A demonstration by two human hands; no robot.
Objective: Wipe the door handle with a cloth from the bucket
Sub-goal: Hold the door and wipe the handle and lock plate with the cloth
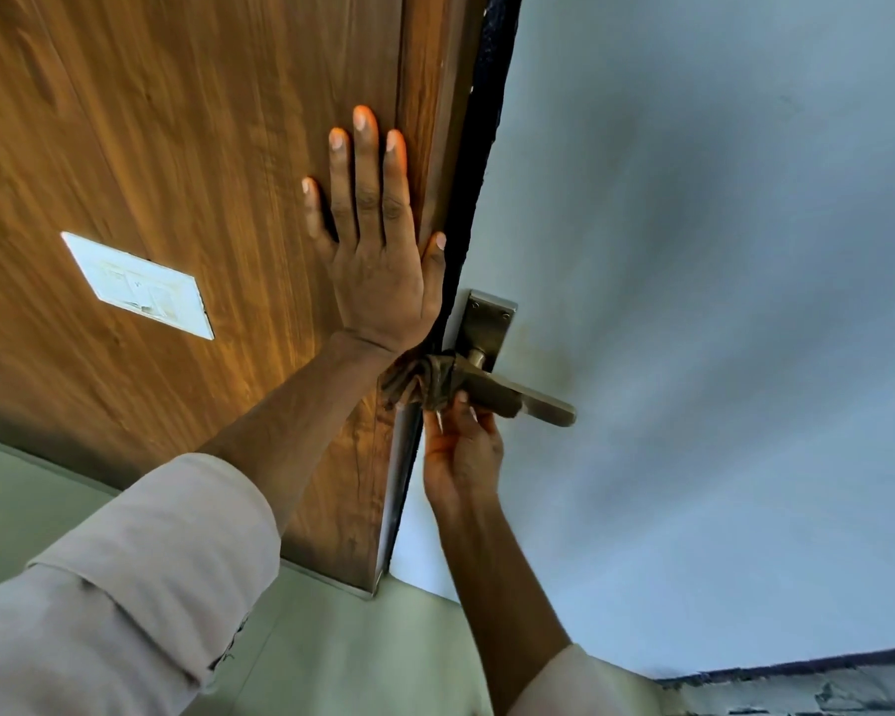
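Wooden door [187, 147] bears one flat left hand [378, 250]; right hand [460, 452] grips one cloth [429, 379] on one handle [528, 400].

I see two bare hands, the left hand [378, 281] and right hand [460, 457], with short, pale nails. Both forearms are bare. Pale beige sleeves [140, 576] are rolled into thick cuffs, at seven o'clock and five o'clock.

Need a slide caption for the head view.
Left hand braces wooden door while right hand wipes metal lever handle with brown cloth.
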